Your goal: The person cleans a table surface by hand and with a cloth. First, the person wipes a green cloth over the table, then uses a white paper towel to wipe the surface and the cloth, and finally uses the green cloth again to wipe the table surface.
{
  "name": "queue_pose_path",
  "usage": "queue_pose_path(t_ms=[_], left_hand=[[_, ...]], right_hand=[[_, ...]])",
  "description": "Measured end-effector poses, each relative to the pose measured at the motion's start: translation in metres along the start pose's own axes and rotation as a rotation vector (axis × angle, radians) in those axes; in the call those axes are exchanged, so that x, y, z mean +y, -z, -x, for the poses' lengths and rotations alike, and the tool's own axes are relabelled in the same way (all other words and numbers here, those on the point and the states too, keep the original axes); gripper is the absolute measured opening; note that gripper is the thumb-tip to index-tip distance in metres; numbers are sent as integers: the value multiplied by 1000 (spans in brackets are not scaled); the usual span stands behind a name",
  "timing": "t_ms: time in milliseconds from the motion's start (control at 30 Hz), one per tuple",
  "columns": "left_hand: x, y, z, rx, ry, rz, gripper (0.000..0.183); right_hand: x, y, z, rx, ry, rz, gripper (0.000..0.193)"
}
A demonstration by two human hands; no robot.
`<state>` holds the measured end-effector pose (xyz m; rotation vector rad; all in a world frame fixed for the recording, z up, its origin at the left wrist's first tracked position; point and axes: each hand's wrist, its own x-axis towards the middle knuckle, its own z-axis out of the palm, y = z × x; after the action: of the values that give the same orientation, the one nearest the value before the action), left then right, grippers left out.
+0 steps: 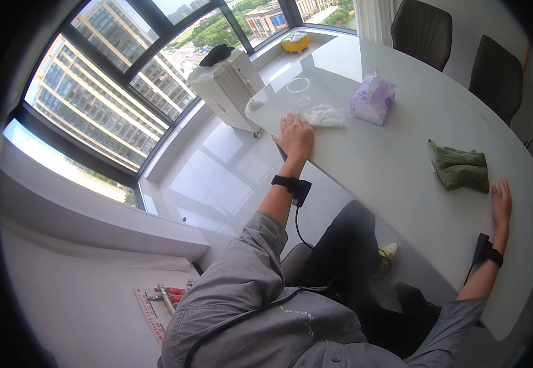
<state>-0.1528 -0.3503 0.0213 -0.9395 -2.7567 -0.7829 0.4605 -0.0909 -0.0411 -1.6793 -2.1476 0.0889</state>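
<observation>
My left hand (295, 136) lies palm down near the left edge of the white table (395, 178), its fingers stretched out and holding nothing. Just beyond its fingers is a crumpled clear plastic bag or wrap (325, 116). On the right side of the table my right hand (501, 202) rests on its edge with straight fingers, nothing in it. A folded dark green cloth (461, 167) lies right beside that hand, a small gap apart from it. Each wrist wears a black strap with a small dark device and a cable.
A purple tissue box (373, 101) stands toward the far side, near a clear ring-shaped item (298, 85). Beyond the table are a white suitcase (226, 86) with a black item on top, a yellow box (295, 42), and two dark chairs (423, 34). Red-handled pipe valves (171, 294) are low at left.
</observation>
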Motion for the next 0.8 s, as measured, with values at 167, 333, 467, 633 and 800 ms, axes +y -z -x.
queue_pose_path(t_ms=[167,333,467,633,800], left_hand=[[-1,0,-1,-17,-21,-17,47],[-1,1,1,3,-11,-28,47],[2,3,1,-2,-10,-21,48],[1,3,1,-9,-1,-14,48],[1,3,1,-11,-1,-10,48]], right_hand=[[7,-2,-2,-2,-2,-26,55],[-1,-2,0,-5,-25,-16,55],[5,-1,-1,2,-17,-4,55],[-2,1,1,3,-14,23,56],[-3,2,1,12,0,15,55]])
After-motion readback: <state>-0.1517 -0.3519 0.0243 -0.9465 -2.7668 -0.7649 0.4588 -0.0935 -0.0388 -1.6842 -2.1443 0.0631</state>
